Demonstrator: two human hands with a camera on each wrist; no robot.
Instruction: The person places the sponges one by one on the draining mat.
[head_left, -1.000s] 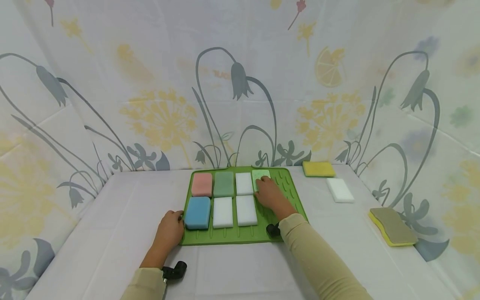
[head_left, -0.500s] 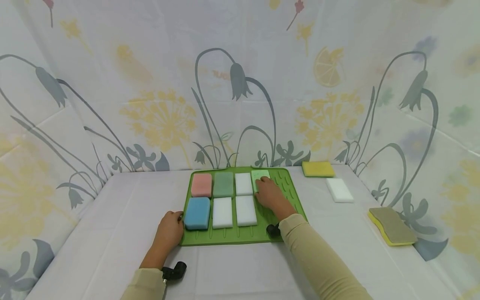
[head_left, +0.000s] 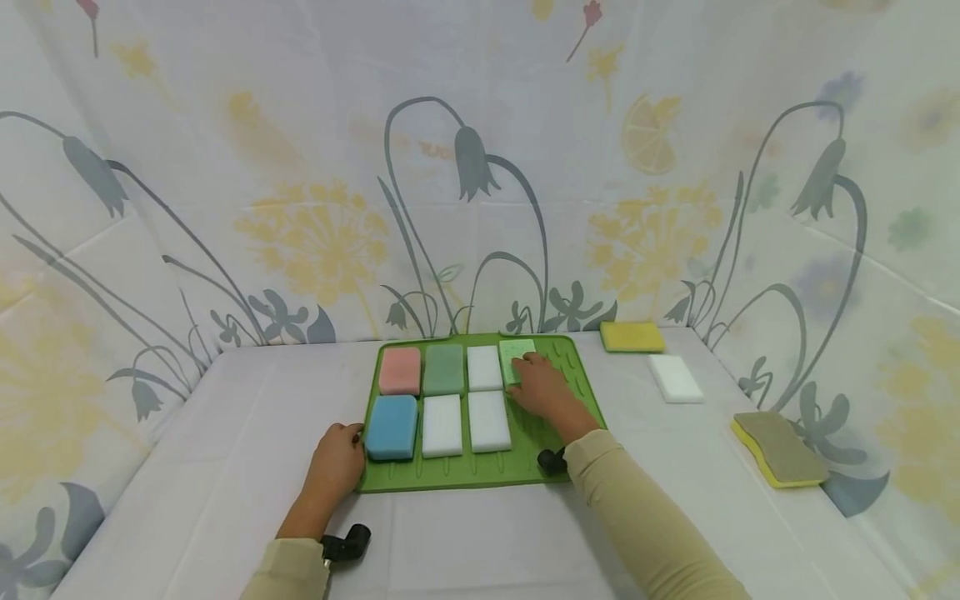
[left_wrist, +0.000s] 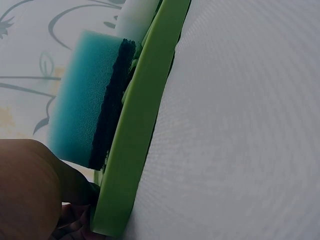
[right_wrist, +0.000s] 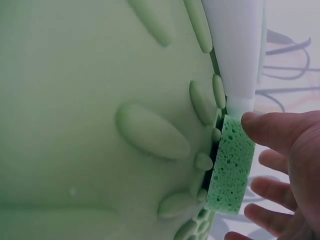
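Observation:
On a green ribbed drying mat [head_left: 525,473], sponges lie in two rows. My right hand [head_left: 549,392] is over the light green sponge [head_left: 517,349] at the right end of the back row. In the right wrist view, the thumb [right_wrist: 272,127] is at one end of this porous sponge [right_wrist: 231,167], the fingers spread loosely along its top. My left hand [head_left: 333,467] holds the mat's left edge beside the blue sponge [head_left: 392,427]. The left wrist view has the thumb [left_wrist: 75,185] against the mat's rim [left_wrist: 137,120], the other fingers mostly hidden.
Pink [head_left: 401,371] and dark green [head_left: 444,369] sponges and several white ones [head_left: 490,422] share the mat. Right of it on the white-covered table lie a yellow sponge [head_left: 632,337], a white one [head_left: 676,379] and a grey-yellow scouring sponge [head_left: 780,450]. A patterned curtain [head_left: 330,167] stands behind.
The head view has shifted slightly, moving the scene a little to the left. Both hands stay in nearly the same places at the mat, and the sponges lie as before.

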